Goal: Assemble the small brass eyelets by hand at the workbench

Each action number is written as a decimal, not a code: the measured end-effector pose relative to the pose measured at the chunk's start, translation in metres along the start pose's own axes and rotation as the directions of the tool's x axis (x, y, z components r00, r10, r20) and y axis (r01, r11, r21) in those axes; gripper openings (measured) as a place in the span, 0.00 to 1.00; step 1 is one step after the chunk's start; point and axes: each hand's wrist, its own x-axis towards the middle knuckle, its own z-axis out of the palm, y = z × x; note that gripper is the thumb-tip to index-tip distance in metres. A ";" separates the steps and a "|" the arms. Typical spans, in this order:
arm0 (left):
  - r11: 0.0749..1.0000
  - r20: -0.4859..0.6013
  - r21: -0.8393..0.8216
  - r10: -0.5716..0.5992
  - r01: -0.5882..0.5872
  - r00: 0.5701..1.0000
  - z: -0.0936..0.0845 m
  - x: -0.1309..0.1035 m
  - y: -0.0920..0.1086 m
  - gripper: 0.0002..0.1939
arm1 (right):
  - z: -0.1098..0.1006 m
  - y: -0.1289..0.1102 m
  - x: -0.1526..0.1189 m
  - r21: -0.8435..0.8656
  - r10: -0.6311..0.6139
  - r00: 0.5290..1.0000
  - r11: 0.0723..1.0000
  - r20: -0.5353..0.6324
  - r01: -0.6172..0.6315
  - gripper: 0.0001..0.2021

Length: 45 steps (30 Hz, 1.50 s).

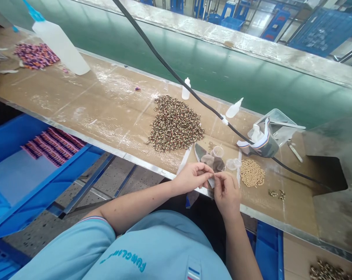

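Note:
My left hand (193, 178) and my right hand (227, 190) meet fingertip to fingertip at the table's near edge. Both are closed in a pinch, and whatever sits between the fingers is too small to make out. Just beyond them lies a camouflage-patterned cloth (203, 153) with a small clear round dish (217, 151) on it. Right of my hands is a pile of small tan beads (252, 173). A large heap of small dark and gold pieces (176, 124) spreads out to the upper left of my hands.
A small white bottle (186, 89) stands behind the heap; another squeeze bottle (234, 108) lies nearby. A black cable (164, 60) crosses the view. Clear trays (281, 120) sit at right. A big white bottle (62, 48) and purple-orange pieces (36, 55) are far left, above a blue bin (88, 159).

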 end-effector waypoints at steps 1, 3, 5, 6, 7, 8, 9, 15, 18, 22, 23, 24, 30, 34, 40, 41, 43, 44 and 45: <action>1.000 -0.004 0.003 -0.007 0.007 1.000 0.000 0.000 0.000 0.02 | 0.000 0.000 0.000 -0.005 -0.002 1.000 1.000 0.002 0.002 0.04; 1.000 -0.012 0.007 -0.014 0.014 1.000 0.001 0.000 0.000 0.01 | 0.001 0.000 0.000 -0.011 -0.005 1.000 1.000 0.007 0.005 0.04; 1.000 -0.020 0.007 -0.011 0.011 1.000 0.001 0.000 0.000 0.01 | 0.002 0.001 0.000 -0.017 -0.009 1.000 1.000 0.014 0.009 0.04; 1.000 -0.024 0.006 -0.006 0.006 1.000 0.001 0.000 -0.001 0.01 | 0.002 0.001 0.000 -0.019 -0.007 1.000 1.000 0.018 0.007 0.04; 1.000 -0.027 0.005 -0.002 0.002 1.000 0.001 0.000 -0.001 0.01 | 0.002 0.001 -0.001 -0.022 -0.002 1.000 1.000 0.022 0.003 0.05; 1.000 -0.028 0.003 0.000 0.000 1.000 0.001 0.000 -0.002 0.02 | 0.003 0.001 -0.001 -0.025 0.005 1.000 1.000 0.026 -0.005 0.05; 1.000 -0.026 0.001 0.000 0.000 1.000 0.001 0.000 -0.002 0.02 | 0.003 0.002 -0.002 -0.028 0.013 0.999 1.000 0.030 -0.012 0.05; 1.000 -0.007 -0.004 -0.014 0.014 1.000 0.000 0.000 -0.001 0.02 | 0.005 0.003 -0.004 -0.021 0.057 0.998 0.998 0.037 -0.056 0.06; 1.000 -0.014 0.000 -0.001 0.001 1.000 0.000 0.000 -0.002 0.01 | 0.004 0.002 -0.004 -0.014 0.052 0.998 0.999 0.040 -0.051 0.05; 0.999 -0.014 0.018 0.049 -0.049 0.999 -0.001 0.001 -0.007 0.04 | 0.003 0.002 -0.003 -0.026 0.030 0.999 0.999 0.030 -0.029 0.04; 0.998 -0.013 0.029 0.061 -0.061 0.998 -0.001 0.001 -0.008 0.05 | 0.003 0.002 -0.003 -0.027 0.027 0.999 0.999 0.026 -0.027 0.04; 0.997 -0.011 0.041 0.072 -0.072 0.997 -0.001 0.002 -0.010 0.05 | 0.003 0.001 -0.003 -0.028 0.026 0.999 0.999 0.022 -0.025 0.04; 0.976 -0.003 0.132 0.176 -0.174 0.984 -0.002 0.001 -0.014 0.04 | 0.002 0.000 -0.003 -0.041 -0.006 1.000 0.999 0.024 0.007 0.04; 0.941 -0.024 0.222 0.265 -0.254 0.964 -0.002 0.001 -0.017 0.03 | 0.002 0.000 -0.003 -0.062 -0.004 0.999 0.998 0.047 0.007 0.05; 0.893 -0.031 0.331 0.332 -0.304 0.943 -0.003 -0.001 -0.018 0.04 | 0.004 0.001 -0.003 -0.060 0.020 0.998 0.998 0.064 -0.016 0.07; 0.882 -0.034 0.355 0.344 -0.311 0.938 -0.003 -0.001 -0.018 0.05 | 0.004 0.001 -0.003 -0.065 0.025 0.998 0.998 0.066 -0.020 0.07; 0.856 -0.039 0.405 0.368 -0.322 0.929 -0.003 -0.002 -0.018 0.05 | 0.004 0.001 -0.003 -0.081 0.033 0.997 0.996 0.069 -0.027 0.08; 0.846 -0.039 0.422 0.377 -0.327 0.925 -0.003 -0.002 -0.018 0.05 | 0.004 0.001 -0.003 -0.087 0.037 0.997 0.996 0.071 -0.031 0.08; 0.841 -0.037 0.429 0.382 -0.331 0.924 -0.003 -0.002 -0.018 0.05 | 0.005 0.001 -0.003 -0.090 0.043 0.996 0.995 0.072 -0.036 0.08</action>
